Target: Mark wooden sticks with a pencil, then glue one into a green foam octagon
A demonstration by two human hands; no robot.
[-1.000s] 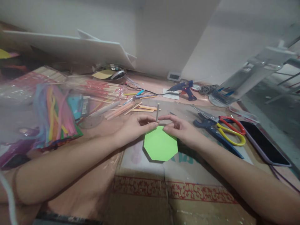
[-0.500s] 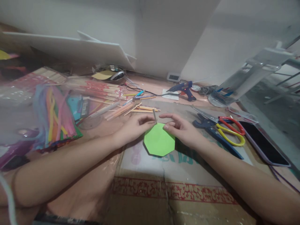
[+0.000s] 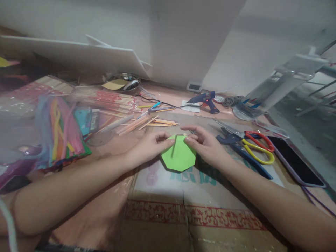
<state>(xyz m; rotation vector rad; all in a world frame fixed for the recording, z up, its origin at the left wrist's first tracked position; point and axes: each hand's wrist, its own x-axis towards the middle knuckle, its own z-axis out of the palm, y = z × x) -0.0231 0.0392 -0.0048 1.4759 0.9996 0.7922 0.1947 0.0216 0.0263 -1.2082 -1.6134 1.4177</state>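
A bright green octagonal piece (image 3: 180, 155) is held by its upper edge between my two hands, above the cardboard. My left hand (image 3: 159, 143) pinches the upper left corner, thumb on the face. At the upper right corner, my right hand (image 3: 198, 140) grips with its thumb on the face and its index finger stretched out beyond the edge. A thin dark strip or shadow lies across the upper left of the green face; which one is unclear. The fingers behind the piece are hidden.
Thin sticks (image 3: 165, 122), a blue glue gun (image 3: 207, 101) and bagged skewers (image 3: 107, 99) lie behind my hands. Scissors (image 3: 258, 147), pliers (image 3: 244, 157) and a phone (image 3: 296, 161) are at right, near a clear container (image 3: 275, 87). Coloured pipe cleaners (image 3: 63, 129) lie at left.
The thin grey strip that stood up above the green piece's top edge no longer shows there; a dark line now crosses its face. The piece has shifted slightly and tilted.
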